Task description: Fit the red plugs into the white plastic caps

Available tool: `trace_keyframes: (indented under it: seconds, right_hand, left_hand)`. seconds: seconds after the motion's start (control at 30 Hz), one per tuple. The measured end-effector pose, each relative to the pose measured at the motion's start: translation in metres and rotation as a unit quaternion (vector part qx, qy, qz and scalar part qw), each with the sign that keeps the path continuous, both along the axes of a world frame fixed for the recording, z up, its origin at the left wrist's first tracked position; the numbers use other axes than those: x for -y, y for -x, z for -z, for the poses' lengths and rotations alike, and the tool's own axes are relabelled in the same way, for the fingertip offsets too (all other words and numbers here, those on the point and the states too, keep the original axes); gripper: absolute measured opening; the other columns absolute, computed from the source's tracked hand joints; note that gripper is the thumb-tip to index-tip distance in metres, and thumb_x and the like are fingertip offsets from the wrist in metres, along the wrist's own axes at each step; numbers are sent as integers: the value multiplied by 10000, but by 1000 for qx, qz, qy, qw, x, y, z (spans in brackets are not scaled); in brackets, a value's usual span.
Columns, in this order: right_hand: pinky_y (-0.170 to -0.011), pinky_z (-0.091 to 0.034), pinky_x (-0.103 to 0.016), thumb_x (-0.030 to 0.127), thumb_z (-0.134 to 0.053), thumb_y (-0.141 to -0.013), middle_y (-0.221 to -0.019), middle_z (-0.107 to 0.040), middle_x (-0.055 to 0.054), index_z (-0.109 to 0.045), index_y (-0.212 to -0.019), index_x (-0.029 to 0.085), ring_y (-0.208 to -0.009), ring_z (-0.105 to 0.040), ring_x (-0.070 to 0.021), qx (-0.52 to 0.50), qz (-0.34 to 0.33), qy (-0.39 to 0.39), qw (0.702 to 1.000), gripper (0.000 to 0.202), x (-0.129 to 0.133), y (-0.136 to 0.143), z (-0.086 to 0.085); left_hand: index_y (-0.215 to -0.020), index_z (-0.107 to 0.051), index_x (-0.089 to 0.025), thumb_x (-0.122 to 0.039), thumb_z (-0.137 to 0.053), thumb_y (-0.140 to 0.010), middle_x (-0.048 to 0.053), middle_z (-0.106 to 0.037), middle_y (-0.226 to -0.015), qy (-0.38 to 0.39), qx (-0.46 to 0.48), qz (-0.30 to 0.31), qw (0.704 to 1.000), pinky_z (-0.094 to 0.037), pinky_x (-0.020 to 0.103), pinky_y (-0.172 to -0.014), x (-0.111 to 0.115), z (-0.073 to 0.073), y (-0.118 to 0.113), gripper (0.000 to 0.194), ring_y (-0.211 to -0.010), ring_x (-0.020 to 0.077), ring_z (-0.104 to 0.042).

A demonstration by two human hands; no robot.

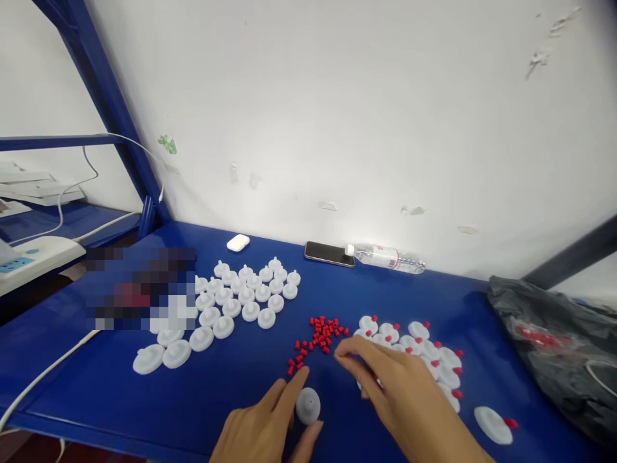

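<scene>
My left hand (260,421) is closed around a white plastic disc (308,406), with the index finger on its left side and the thumb at its lower right. The disc's raised centre, with a small hole, faces up. My right hand (402,386) hovers to the right, thumb and index finger drawn together in a pinch; whatever is between them cannot be made out. Several small red caps (322,333) lie loose just beyond and between the hands. Under and past my right hand are several white discs (418,330) with red caps on their stems.
Plain white discs (250,311) cover the left-centre of the blue table (193,405). Along the wall are a white case (238,242), a phone (328,253) and a water bottle (385,257). A black plastic bag (540,334) lies at right; one capped disc (492,425) sits apart.
</scene>
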State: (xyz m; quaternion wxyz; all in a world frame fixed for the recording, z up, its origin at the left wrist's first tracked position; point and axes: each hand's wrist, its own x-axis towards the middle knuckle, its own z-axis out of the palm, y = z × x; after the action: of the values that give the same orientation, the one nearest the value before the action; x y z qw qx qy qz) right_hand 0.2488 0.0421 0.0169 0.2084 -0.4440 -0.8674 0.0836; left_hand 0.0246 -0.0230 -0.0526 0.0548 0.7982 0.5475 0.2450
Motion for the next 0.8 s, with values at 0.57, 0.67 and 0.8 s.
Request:
trace_keyframes:
  seconds: [0.57,0.67,0.8]
  right_hand:
    - [-810,-618,-133,249,-430,-1127,-1093,-789,-22,-765,-1225,283,-832,-796,-101,-146,-63,-17,987,350,36,27,48]
    - [-865,-614,-149,237,-450,-1119,-1106,-797,-28,-746,-1254,274,-891,-803,-115,-164,-63,-17,984,327,36,27,52]
    - [-778,-623,-141,353,-524,-1105,-1053,-814,9,-690,-1317,295,-790,-796,-109,-200,-29,11,979,275,38,30,56]
  left_hand:
    - [-1171,-707,-297,-300,-623,-1006,-79,-686,-728,30,43,-4,999,-462,229,-516,-1,-8,-4,185,-584,110,-685]
    - [-1172,-717,-302,-295,-619,-999,-81,-687,-702,27,43,-9,999,-448,232,-496,-2,-8,-5,199,-557,112,-670]
    - [-1198,-720,-323,-236,-573,-959,-74,-764,-779,28,83,15,996,-539,201,-575,-1,-11,1,295,-619,114,-729]
